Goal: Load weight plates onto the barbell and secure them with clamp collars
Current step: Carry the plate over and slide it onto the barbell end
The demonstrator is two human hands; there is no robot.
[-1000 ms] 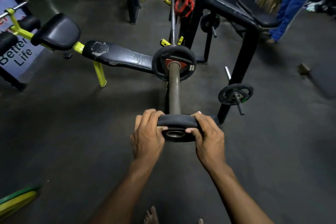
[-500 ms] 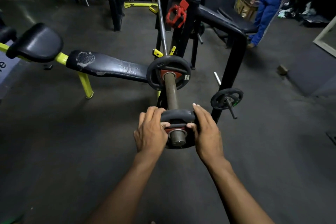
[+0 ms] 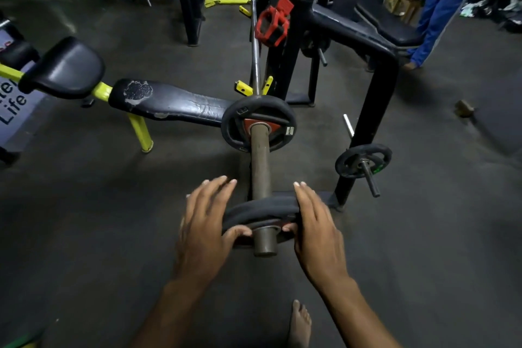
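Plate (image 3: 261,210) on barbell sleeve (image 3: 260,161) near its end, 6 o'clock of inner plate (image 3: 258,124).
L hand (image 3: 203,232) & R hand (image 3: 316,232) flank it, fingers straight, thumbs pressing face; clamp collar (image 3: 272,24) at 12 o'clock.

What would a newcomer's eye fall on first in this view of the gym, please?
First, the two hands low in the middle: the left hand and right hand flank a small black weight plate threaded on the near end of the barbell sleeve. Farther along the sleeve sits a larger plate, and behind it a red clamp collar on the black rack stands out brightly.
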